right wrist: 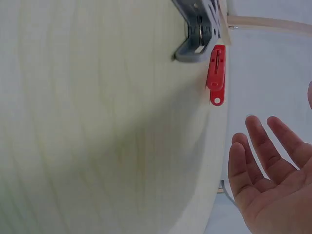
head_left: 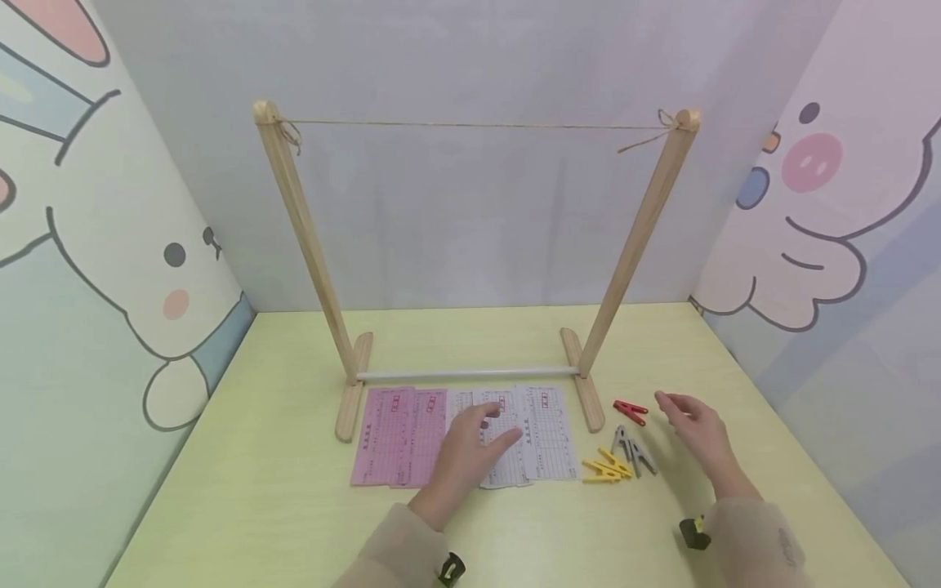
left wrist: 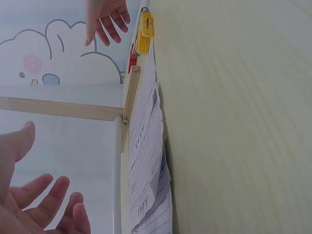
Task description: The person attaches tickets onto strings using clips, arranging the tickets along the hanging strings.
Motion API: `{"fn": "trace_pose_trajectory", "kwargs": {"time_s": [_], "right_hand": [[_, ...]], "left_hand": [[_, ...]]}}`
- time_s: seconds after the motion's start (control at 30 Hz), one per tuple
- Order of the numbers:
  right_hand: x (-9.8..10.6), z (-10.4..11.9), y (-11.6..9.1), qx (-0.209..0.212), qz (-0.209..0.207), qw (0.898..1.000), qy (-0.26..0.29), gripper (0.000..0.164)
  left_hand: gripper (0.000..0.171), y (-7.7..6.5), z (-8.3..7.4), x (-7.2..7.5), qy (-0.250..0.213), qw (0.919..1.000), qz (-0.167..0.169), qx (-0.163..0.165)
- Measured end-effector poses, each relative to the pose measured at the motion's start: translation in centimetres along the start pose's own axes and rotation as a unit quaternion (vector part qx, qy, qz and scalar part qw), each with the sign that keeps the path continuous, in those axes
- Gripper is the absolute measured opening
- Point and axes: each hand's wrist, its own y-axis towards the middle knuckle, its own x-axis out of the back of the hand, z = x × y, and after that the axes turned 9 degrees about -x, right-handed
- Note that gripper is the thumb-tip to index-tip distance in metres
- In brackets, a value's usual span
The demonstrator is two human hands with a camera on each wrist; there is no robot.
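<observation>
My left hand [head_left: 465,449] hovers over the white printed slips [head_left: 547,433], its fingers relaxed and nothing held in them. Pink printed slips [head_left: 382,437] lie overlapping just left of it. To the right, my right hand [head_left: 697,433] is raised above the table with loose fingers, holding nothing. Nearest to it is a red clothespin [head_left: 631,412]. Grey clothespins [head_left: 641,456] and yellow clothespins [head_left: 607,469] lie between the white slips and that hand. In the right wrist view the red clothespin [right wrist: 216,75] shows beyond a grey clothespin [right wrist: 197,36], with the open palm [right wrist: 278,180] apart from both.
Behind the slips stands a wooden frame with a left post [head_left: 309,245] and a right post [head_left: 638,245]. A thin string [head_left: 470,125] is tied between their tops, and a white rod [head_left: 470,374] joins the feet. Walls with cartoon animals enclose the pale yellow table [head_left: 243,490].
</observation>
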Motion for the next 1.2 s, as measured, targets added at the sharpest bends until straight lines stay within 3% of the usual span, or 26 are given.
{"fn": "trace_pose_trajectory", "kwargs": {"time_s": [0.33, 0.47, 0.6, 0.9, 1.2], "right_hand": [[0.6, -0.7, 2.8, 0.012, 0.026, 0.999, -0.034, 0.086], [0.4, -0.8, 3.6, 0.007, 0.039, 0.999, -0.036, 0.086], [0.4, -1.0, 4.4, 0.008, 0.058, 0.998, -0.034, 0.084], [0.4, -1.3, 5.6, 0.019, 0.118, 0.992, -0.039, 0.078], [-0.2, -2.0, 5.3, 0.034, 0.117, 0.992, -0.038, 0.072]], "left_hand": [[0.06, 0.4, 0.3, -2.1, -0.004, 0.9998, 0.018, 0.007], [0.057, 0.5, 0.5, -2.9, 0.026, 0.9993, 0.022, 0.012], [0.056, 0.9, 0.6, -3.5, 0.039, 0.9986, 0.02, 0.028], [0.06, 2.6, 0.4, -4.5, -0.003, 0.9964, 0.026, 0.081], [0.065, 3.2, 0.2, -5.6, -0.007, 0.9925, 0.031, 0.118]]}}
